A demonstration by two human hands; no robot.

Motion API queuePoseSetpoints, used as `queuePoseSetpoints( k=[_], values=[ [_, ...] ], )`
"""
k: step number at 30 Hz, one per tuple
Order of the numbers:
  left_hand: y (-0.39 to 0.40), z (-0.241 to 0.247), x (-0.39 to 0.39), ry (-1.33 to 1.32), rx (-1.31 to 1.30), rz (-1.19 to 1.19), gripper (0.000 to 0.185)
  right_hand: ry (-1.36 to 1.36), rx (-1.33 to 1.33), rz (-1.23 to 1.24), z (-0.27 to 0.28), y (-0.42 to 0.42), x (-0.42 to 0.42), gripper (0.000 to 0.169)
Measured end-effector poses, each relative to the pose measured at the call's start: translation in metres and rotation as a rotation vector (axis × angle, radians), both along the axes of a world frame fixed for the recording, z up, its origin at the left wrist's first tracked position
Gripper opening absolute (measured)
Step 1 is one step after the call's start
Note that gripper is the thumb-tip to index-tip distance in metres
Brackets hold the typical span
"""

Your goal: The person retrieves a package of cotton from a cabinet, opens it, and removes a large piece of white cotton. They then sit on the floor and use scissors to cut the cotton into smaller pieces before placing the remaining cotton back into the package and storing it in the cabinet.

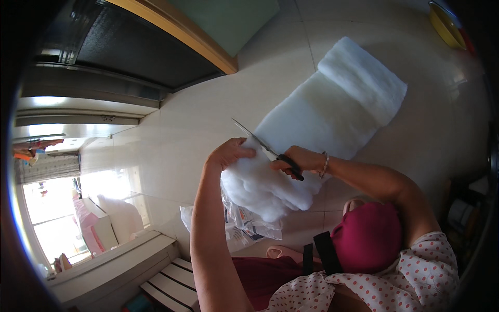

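Observation:
A long sheet of white fluffy batting (315, 113) lies across the tiled floor, its far end rolled or folded over. Close to me the near part bunches up in soft folds. My left hand (234, 153) pinches the left edge of the batting between thumb and fingers. In my right hand (299, 159) is a pair of scissors with black handles (289, 162). The blades point up and left, across the batting near its left edge, with the tip reaching past it. Whether the blades have fibre between them I cannot tell.
Under the near folds lies a crumpled clear plastic bag (249, 224) bearing print. A yellow basin (447, 27) stands at the far right. A wood-edged door (202, 39) is at the upper left, a white slatted stool (171, 284) at the lower left. My knee (366, 238) is close on the right.

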State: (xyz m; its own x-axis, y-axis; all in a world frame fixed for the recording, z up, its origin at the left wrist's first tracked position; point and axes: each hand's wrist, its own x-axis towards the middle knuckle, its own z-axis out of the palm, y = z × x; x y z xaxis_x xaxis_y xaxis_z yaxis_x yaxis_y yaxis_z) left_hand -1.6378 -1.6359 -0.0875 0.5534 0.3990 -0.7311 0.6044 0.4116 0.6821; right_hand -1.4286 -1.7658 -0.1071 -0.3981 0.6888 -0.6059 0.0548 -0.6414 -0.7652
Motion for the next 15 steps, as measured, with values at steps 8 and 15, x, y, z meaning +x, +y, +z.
queuePoseSetpoints(
  k=[8,15],
  values=[
    [0.024,-0.023,-0.038,0.050,0.177,0.170,0.043,-0.048,0.094,0.051,-0.003,-0.026,0.019,0.038],
    [0.022,-0.042,-0.053,0.737,1.425,0.189,0.028,-0.970,0.642,-0.208,-0.012,-0.159,0.104,0.040]
  ],
)
